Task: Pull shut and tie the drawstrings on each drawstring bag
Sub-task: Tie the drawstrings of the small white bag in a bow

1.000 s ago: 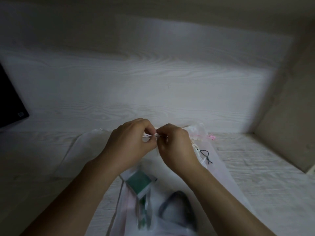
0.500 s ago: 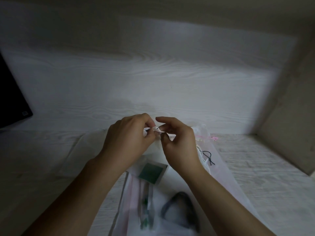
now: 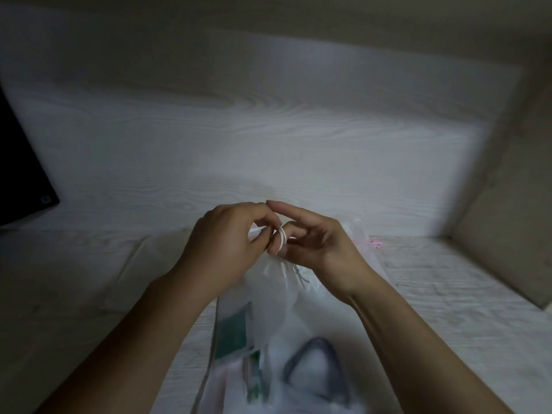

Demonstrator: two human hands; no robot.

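A sheer white drawstring bag (image 3: 277,297) hangs gathered just below my hands, with a green card and a dark ring-shaped item showing through it. My left hand (image 3: 227,246) pinches the white drawstring (image 3: 281,241) at the bag's neck. My right hand (image 3: 316,243) has a loop of that string wound round a finger, its index finger pointing left over the left hand's knuckles. More pale bags (image 3: 369,255) lie flat under and behind it, one with a pink string (image 3: 375,243).
A dark screen corner (image 3: 21,180) stands at the far left. A white wood-grain back panel (image 3: 268,138) rises behind the hands and a beige side wall (image 3: 504,210) closes the right. The wood-grain desk (image 3: 448,294) extends to the right.
The hands rose a little and the bag lifted off the desk, its neck bunching. My right hand's fingers spread out and the string now loops round one finger.
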